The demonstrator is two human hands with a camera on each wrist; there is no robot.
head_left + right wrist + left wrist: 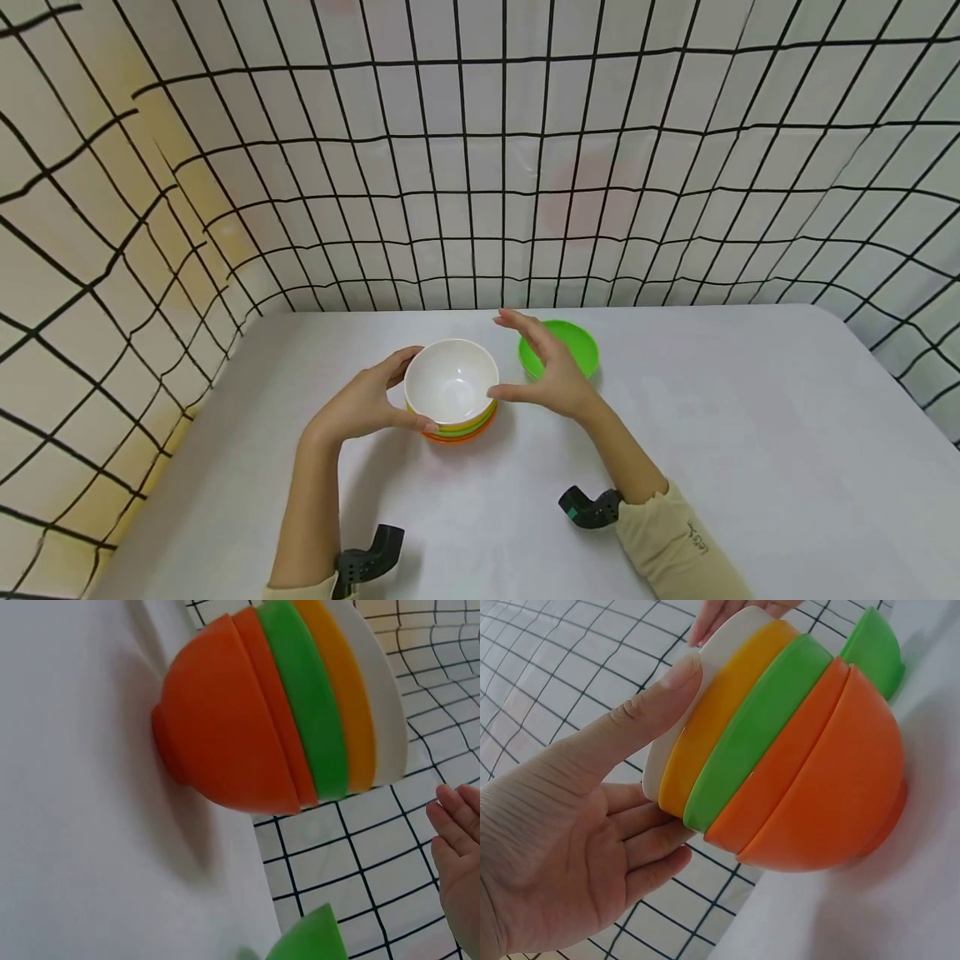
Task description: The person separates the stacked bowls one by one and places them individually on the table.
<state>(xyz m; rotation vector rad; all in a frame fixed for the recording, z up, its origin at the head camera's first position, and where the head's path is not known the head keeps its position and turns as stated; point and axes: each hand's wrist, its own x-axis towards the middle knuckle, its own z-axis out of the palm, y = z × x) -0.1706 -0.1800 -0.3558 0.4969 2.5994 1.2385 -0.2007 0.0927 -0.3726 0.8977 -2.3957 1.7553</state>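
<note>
A stack of nested bowls stands on the table. The white bowl [450, 379] sits on top, over a yellow bowl [724, 712], a green bowl [757, 735] and two orange bowls [840, 780]. My left hand [360, 404] holds the white bowl at its left side, thumb on the near side and fingers behind. My right hand [558, 379] is spread at the stack's right, thumb near the white rim; the right wrist view shows its fingers [459, 817] apart from the bowls. Behind this hand, a separate green bowl [581, 342] is partly covered.
A white table [712, 433] lies under the bowls. White walls with a black grid [450, 167] rise behind and at both sides. A black wrist camera [371, 558] is strapped to the left wrist, and another wrist camera [588, 507] to the right.
</note>
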